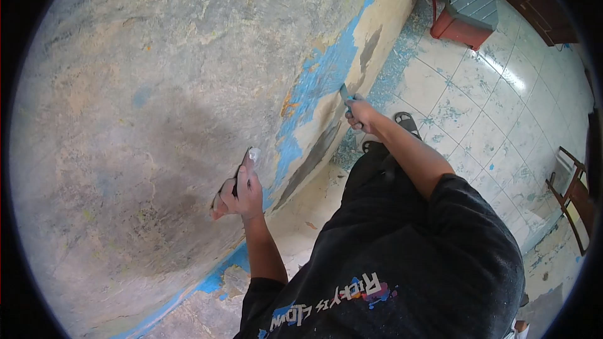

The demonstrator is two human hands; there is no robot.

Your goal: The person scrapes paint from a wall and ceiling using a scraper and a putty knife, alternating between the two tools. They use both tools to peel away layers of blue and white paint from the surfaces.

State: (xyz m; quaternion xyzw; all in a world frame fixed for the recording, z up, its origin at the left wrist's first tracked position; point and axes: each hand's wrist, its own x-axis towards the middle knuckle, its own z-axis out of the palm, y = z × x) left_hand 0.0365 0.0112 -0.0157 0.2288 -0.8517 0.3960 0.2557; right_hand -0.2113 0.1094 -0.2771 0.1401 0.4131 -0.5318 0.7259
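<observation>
My right hand [360,113] is closed round the handle of a scraper [345,93], whose blade touches the wall at the edge of a strip of blue paint [323,75]. Nearer the left, my left hand [242,193] grips a flat tool [250,158] with a whitish lump at its tip, close to the bare grey wall [157,119]. Its far end is partly hidden by my fingers. Cream and dark grey patches show beside the blue strip.
A red stool with a grey top [468,9] stands on the tiled floor [440,94], where blue flakes lie scattered. Dark wooden furniture [534,0] is at the top right, and a wooden chair [575,194] at the right edge. My sandalled feet [407,122] are beside the wall.
</observation>
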